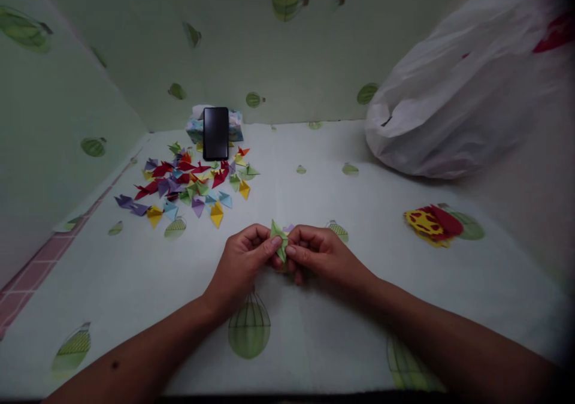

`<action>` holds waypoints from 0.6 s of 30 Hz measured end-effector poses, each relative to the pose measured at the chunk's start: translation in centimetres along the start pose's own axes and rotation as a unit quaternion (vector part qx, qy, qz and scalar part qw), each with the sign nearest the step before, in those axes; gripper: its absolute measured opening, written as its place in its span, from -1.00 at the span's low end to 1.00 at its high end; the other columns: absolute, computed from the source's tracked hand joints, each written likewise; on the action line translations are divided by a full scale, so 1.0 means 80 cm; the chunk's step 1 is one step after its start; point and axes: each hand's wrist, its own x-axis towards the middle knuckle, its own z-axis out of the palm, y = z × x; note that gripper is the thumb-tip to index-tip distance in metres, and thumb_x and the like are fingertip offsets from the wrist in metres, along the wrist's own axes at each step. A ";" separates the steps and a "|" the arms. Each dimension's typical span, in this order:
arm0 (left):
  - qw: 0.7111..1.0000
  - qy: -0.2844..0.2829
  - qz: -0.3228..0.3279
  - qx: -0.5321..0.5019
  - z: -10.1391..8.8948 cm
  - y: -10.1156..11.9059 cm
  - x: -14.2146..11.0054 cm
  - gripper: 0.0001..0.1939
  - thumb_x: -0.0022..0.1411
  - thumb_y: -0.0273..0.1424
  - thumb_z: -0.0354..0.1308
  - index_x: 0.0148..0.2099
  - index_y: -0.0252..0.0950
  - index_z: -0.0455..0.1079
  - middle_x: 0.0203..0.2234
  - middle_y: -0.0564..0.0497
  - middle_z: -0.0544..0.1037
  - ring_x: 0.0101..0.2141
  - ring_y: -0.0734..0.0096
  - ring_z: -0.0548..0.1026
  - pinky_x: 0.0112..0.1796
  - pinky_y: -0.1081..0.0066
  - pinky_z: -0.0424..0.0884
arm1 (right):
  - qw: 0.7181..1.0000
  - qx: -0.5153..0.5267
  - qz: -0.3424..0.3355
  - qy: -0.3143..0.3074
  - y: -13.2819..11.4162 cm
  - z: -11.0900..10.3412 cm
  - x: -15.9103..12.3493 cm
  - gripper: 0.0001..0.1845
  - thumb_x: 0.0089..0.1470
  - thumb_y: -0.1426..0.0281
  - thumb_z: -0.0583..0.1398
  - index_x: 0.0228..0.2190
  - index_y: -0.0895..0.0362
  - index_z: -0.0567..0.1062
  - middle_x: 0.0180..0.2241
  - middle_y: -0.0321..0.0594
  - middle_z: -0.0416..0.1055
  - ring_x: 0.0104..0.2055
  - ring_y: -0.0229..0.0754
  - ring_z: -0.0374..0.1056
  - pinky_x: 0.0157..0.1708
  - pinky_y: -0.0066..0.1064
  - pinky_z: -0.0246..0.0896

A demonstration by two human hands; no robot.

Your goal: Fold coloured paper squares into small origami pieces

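My left hand [245, 259] and my right hand [320, 252] meet over the middle of the surface. Both pinch a small folded piece of green paper [279, 236] between thumb and fingertips, its point sticking up between the hands. A bit of lilac paper [288, 228] shows just behind the right fingers. To the far left lies a pile of small folded paper pieces [188, 182] in red, purple, green, yellow and blue.
A black phone [215, 133] leans upright against a patterned tissue box [236, 125] at the back. A big white plastic bag [467, 86] fills the right rear. A red and yellow patterned stack [432, 224] lies at the right. The balloon-print cloth [135, 284] covers the surface.
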 end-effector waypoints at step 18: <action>1.000 -0.018 -0.008 0.000 0.001 0.000 0.000 -0.79 0.16 -0.32 0.29 -0.40 -0.33 0.38 -0.61 0.08 0.51 -0.54 0.51 0.45 -0.42 0.49 0.37 | 0.998 -0.059 -0.010 0.036 -0.004 0.007 -0.002 -0.72 0.08 0.29 0.25 -0.53 0.12 0.30 -0.61 -0.37 0.36 -0.66 -0.39 0.23 -0.65 -0.54 0.11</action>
